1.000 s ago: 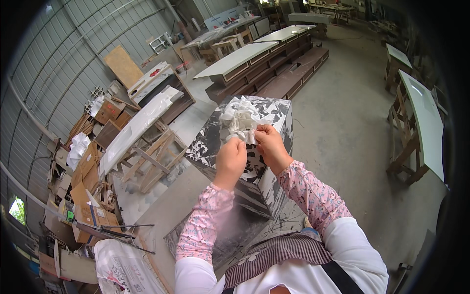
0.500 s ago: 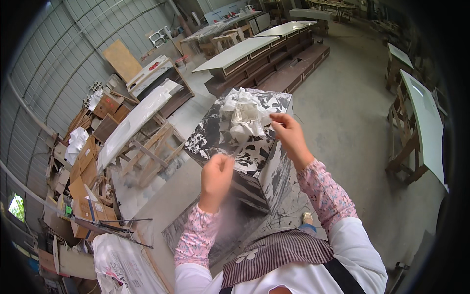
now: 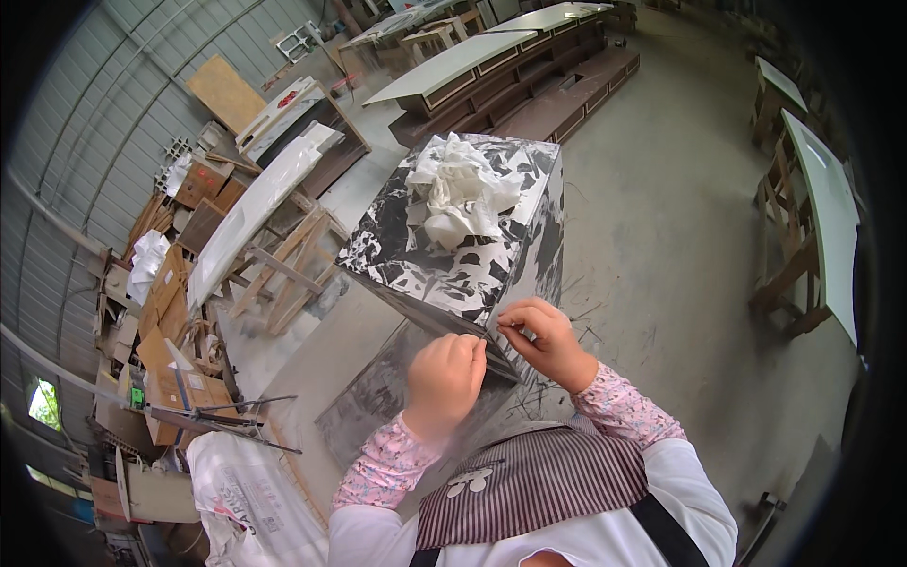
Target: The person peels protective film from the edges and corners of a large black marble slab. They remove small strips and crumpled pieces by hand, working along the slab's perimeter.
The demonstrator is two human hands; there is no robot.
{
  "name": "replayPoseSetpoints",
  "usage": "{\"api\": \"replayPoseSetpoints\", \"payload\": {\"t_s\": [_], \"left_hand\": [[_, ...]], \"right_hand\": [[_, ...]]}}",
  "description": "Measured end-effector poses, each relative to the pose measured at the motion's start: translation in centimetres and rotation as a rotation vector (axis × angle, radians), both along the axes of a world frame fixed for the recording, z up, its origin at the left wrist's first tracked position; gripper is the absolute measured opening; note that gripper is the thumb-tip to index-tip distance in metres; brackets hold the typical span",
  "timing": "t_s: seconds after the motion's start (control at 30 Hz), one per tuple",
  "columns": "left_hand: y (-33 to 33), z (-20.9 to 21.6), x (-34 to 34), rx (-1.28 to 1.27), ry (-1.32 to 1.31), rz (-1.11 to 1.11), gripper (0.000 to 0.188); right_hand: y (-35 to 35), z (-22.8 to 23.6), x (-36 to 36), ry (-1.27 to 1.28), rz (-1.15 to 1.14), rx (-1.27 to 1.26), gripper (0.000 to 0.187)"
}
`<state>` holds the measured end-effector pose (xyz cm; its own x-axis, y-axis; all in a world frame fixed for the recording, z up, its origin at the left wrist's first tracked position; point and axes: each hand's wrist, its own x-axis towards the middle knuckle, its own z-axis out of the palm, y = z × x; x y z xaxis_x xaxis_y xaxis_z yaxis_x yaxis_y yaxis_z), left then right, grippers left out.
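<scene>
- The left hand (image 3: 446, 371) is curled into a loose fist, knuckles up, pressed against the near lower edge of the black-and-white marbled block (image 3: 444, 255); whether it grips anything inside the fist cannot be told
- The right hand (image 3: 546, 342) sits just beside the left hand, thumb and forefinger pinched together on something thin at the same near edge of the block; what that thin thing is cannot be made out
- The two hands are almost touching, fingertips facing each other at the block's near corner
- The marbled block rises directly ahead of both hands, a tall box shape with a glossy patterned top and sides, standing on the concrete floor (image 3: 661, 236)
- A crumpled white cloth or paper wad (image 3: 460, 194) lies on the block's top, well beyond the hands, near the far middle of that face
- A grey slab (image 3: 373, 397) lies low beneath the left hand, leaning at the foot of the block
- Both forearms wear pink patterned sleeves (image 3: 624, 411) over a white top, with a striped apron (image 3: 539, 487) below
- Further out to the left of the left hand stand wooden trestles (image 3: 279, 269) carrying a long white panel (image 3: 250, 222), with cardboard boxes (image 3: 165, 312) beyond
- A white printed sack (image 3: 241, 496) lies close to the left elbow
- Far ahead of the hands, long white surfaces (image 3: 453, 64) stand in rows
</scene>
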<state>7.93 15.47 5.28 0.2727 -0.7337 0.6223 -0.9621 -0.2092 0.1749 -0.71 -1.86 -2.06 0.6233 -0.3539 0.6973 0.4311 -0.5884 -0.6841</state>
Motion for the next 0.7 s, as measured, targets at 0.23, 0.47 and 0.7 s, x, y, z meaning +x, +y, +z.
{"api": "replayPoseSetpoints", "payload": {"t_s": [0.23,0.47,0.7], "left_hand": [[-0.9,-0.8,0.9,-0.028,-0.049,0.017,0.014],[-1.0,-0.6,1.3,-0.024,-0.123,-0.019,0.017],[-0.7,-1.3,1.3,-0.006,-0.143,-0.028,0.017]], "right_hand": [[0.9,-1.0,1.7,-0.069,-0.052,0.133,0.015],[1.3,-1.7,2.3,-0.157,-0.081,0.130,0.017],[0.7,-2.2,2.6,-0.182,-0.071,0.070,0.021]]}}
